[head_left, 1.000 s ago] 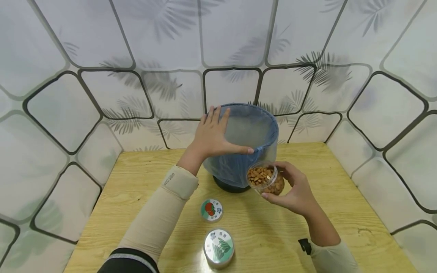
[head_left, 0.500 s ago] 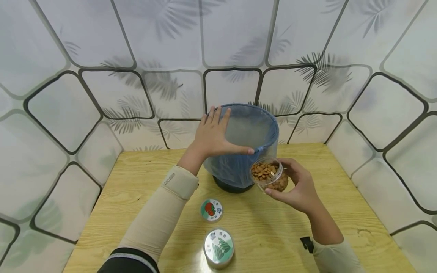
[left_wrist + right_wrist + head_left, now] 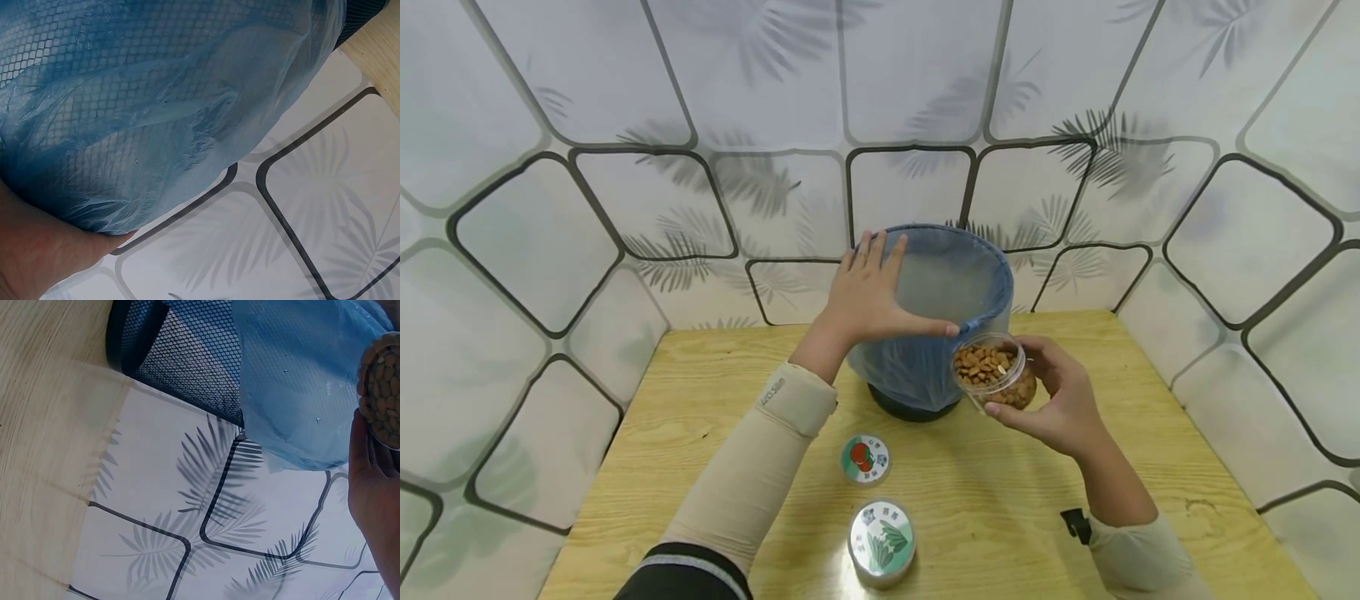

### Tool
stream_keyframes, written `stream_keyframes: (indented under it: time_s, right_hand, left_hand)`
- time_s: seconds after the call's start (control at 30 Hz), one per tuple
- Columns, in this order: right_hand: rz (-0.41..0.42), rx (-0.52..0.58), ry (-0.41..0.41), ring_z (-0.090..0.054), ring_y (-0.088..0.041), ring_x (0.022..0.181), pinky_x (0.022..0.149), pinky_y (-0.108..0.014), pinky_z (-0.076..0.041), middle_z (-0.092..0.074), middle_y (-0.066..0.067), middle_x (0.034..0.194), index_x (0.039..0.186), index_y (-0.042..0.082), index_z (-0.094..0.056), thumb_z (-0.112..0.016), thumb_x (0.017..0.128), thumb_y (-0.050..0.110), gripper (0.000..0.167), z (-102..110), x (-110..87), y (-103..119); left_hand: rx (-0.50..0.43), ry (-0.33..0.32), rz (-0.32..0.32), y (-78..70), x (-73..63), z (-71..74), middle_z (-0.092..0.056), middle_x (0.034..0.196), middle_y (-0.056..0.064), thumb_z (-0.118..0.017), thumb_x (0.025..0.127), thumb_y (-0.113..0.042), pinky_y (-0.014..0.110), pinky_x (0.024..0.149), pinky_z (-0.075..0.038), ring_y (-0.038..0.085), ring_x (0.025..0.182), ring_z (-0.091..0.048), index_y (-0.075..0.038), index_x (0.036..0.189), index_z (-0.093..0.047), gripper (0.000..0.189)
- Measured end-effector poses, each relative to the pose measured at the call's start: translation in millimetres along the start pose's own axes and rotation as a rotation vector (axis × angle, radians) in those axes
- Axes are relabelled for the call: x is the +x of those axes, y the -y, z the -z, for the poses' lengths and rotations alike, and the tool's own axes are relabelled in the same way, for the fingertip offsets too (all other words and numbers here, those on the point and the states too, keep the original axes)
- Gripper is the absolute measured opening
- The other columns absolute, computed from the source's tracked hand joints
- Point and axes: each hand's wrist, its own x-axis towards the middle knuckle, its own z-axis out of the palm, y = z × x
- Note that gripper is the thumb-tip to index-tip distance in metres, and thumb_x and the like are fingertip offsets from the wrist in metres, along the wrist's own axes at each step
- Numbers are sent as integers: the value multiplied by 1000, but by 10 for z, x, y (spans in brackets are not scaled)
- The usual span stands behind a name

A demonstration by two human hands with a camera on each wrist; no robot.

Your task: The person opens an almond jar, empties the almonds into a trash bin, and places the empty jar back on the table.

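Observation:
My left hand [image 3: 871,300] rests with straight, spread fingers over the near left rim of a mesh bin [image 3: 187,356], thumb along the front edge. A thin blue bag [image 3: 902,371] lines the bin and hangs down its outside. My right hand [image 3: 1063,400] grips a clear plastic jar [image 3: 1022,387] filled with brown, almond-like nuts [image 3: 983,365]. Lidless, the jar tilts toward the bin, its mouth just outside the front right rim. In the right wrist view, nuts show through the jar's base [image 3: 384,394]. The left wrist view has the left hand [image 3: 44,244] against the bag.
A round lid [image 3: 865,459] with a tomato picture lies on the wooden table [image 3: 737,383] in front of the bin. Nearer me stands a lidded jar [image 3: 882,543] with a green plant picture. Patterned wall covering [image 3: 790,208] encloses the table's back and sides.
My right hand has moved the jar slightly right and up along the bin's front. The left hand has stayed on the rim.

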Motion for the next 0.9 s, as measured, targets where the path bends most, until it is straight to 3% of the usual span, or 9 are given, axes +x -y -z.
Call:
stream_keyframes:
  time_s: [0.37, 0.9]
  right_hand:
    - [5, 2, -23, -67, -6, 121, 100, -17, -55, -67, 0, 134, 138, -8, -60, -88, 62, -23, 82, 30, 26, 16]
    - [111, 106, -54, -68, -12, 123, 103, -19, -54, -68, -9, 134, 137, -16, -57, -84, 62, -27, 81, 115, 108, 38]
  left_hand:
    - [4, 3, -3, -6, -4, 7, 0, 180, 16, -64, 68, -98, 60, 135, -5, 36, 167, 7, -23, 173, 1, 145]
    - [-6, 1, -9, -2, -9, 17, 0, 180, 17, -65, 69, -96, 60, 134, -5, 37, 167, 5, -19, 173, -2, 144]
